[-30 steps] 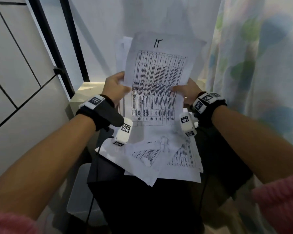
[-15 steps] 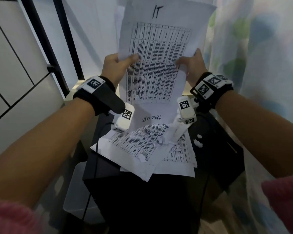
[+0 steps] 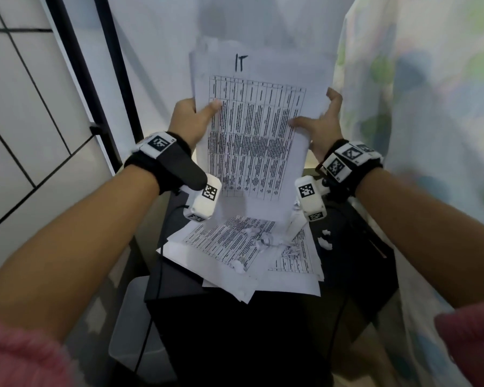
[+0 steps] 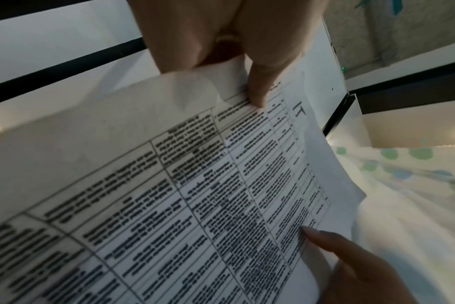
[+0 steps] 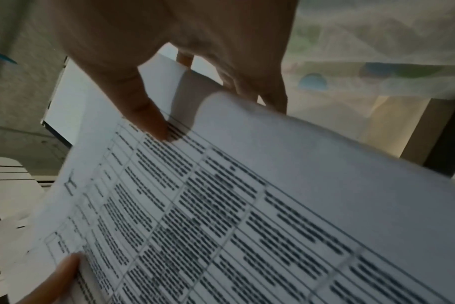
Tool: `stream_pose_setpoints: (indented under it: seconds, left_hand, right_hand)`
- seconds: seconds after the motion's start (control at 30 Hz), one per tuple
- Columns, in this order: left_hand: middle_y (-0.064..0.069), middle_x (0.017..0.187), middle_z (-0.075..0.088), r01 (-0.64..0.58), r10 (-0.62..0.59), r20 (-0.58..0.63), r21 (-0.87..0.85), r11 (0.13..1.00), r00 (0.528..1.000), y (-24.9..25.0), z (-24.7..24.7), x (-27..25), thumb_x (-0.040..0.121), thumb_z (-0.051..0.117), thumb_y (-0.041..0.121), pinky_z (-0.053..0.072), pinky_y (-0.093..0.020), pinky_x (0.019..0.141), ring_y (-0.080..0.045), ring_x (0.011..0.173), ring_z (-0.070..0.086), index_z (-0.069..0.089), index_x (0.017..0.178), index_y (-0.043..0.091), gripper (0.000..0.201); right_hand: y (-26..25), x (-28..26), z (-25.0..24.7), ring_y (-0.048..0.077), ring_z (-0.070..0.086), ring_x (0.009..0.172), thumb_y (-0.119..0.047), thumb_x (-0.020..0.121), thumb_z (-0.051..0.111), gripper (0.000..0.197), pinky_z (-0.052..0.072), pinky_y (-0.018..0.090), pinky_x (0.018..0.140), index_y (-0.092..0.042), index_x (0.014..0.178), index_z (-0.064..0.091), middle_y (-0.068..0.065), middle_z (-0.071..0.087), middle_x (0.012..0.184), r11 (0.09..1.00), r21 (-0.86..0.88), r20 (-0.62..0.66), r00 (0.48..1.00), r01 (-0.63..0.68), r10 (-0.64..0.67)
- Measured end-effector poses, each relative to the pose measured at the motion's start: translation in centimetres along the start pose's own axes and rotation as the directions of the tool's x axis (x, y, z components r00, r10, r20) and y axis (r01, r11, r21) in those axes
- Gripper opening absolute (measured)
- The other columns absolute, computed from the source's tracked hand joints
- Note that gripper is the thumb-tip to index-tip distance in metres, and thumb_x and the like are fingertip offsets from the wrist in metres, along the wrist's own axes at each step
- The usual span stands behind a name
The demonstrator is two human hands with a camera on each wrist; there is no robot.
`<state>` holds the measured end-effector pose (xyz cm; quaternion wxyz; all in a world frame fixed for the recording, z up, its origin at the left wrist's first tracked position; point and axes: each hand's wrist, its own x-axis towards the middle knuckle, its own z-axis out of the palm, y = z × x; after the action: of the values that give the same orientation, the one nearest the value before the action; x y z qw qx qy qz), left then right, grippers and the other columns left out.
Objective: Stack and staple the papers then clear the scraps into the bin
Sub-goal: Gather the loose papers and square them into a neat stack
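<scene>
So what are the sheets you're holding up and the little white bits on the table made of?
The held sheets look like thin matte printer paper: they bend and carry a printed table. The white scraps look like crumpled or torn paper, though they are too small to be sure.

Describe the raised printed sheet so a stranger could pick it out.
Above the black table, the left hand and right hand grip a white printed-table sheet upright. Unlike the flat papers below, it has handwritten marks on top.
</scene>
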<state>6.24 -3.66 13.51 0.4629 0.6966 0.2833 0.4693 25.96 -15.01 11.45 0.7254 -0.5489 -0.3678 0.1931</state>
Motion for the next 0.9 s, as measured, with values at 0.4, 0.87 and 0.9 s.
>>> stream_pose_setpoints:
  seconds: [0.4,0.87,0.9]
  left_hand:
    - [-0.008,0.095,0.064,-0.055,0.053,0.014,0.146,0.988,0.998,0.3,0.5,-1.5,0.085,0.067,0.016,0.052,-0.029,0.079,-0.018,0.087,0.060,0.067,0.106,0.002,0.026]
    - [-0.002,0.085,0.067,-0.008,0.011,-0.021,0.172,0.985,1.000,0.5,-0.3,-0.2,0.083,0.070,0.022,0.049,-0.023,0.074,-0.006,0.071,0.061,0.066,0.097,0.006,0.021]
    - [0.004,0.077,0.067,-0.009,0.011,-0.007,0.168,0.986,1.000,0.5,-0.5,-0.3,0.081,0.071,0.023,0.051,-0.023,0.070,-0.004,0.065,0.061,0.066,0.095,0.008,0.021]
  right_hand:
    - [1.1,-0.1,-0.1,0.029,0.065,0.103,-0.002,0.077,0.072,0.038,0.052,0.048,0.095,-0.007,0.111,0.058,0.011,0.066,0.109,0.985,-0.168,0.033,0.999,-0.028,0.034]
    - [0.3,-0.2,1.4,0.028,0.064,0.109,-0.022,0.066,0.083,0.053,0.050,0.048,0.097,-0.011,0.112,0.059,0.011,0.066,0.116,0.995,-0.104,0.102,0.995,-0.012,0.023]
    - [0.4,-0.1,1.2,0.027,0.064,0.111,-0.025,0.061,0.086,0.061,0.050,0.047,0.098,-0.012,0.114,0.057,0.010,0.066,0.118,0.995,-0.095,0.127,0.992,-0.012,0.024]
